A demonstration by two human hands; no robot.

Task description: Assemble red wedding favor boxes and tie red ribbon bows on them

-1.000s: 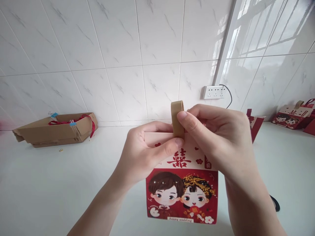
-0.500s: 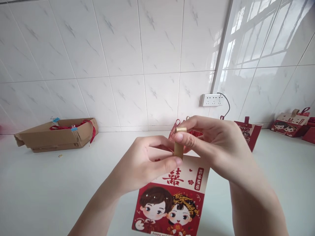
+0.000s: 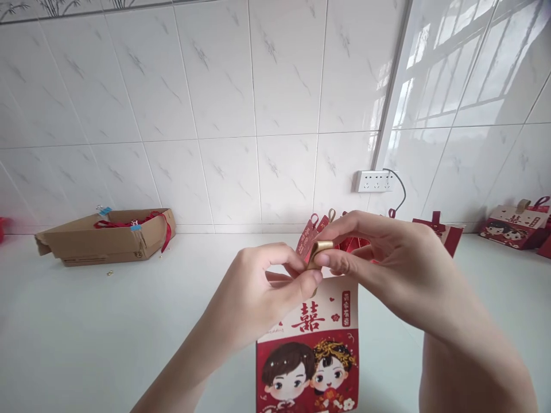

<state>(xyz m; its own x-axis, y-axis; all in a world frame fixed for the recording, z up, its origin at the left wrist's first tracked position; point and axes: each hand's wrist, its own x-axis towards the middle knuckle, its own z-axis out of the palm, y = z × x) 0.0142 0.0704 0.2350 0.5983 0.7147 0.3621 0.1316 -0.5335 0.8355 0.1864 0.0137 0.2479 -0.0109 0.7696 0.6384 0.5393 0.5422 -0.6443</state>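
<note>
A gold ribbon [image 3: 317, 252], bent into a loop, is pinched between both hands above a red and cream gift box [image 3: 307, 344]. My left hand [image 3: 267, 292] grips the lower part of the ribbon between thumb and fingers. On the upper fold, the thumb and forefinger of my right hand [image 3: 379, 258] are closed. Printed on the box are two cartoon figures and red Chinese characters. Its top edge, where the ribbon seems to meet it, is partly hidden by my fingers.
An open cardboard box [image 3: 107, 238] with red ribbons and clips stands at the back left. Small gold pieces [image 3: 110, 273] lie near it. Behind my hands are red tags [image 3: 306, 235]; more gift boxes [image 3: 514, 226] stand far right. A power strip [image 3: 375, 181] is on the tiled wall.
The gold ribbon has gone from a straight upright strip to a folded loop tilted rightward. The gift box now hangs straighter, and the view has shifted slightly.
</note>
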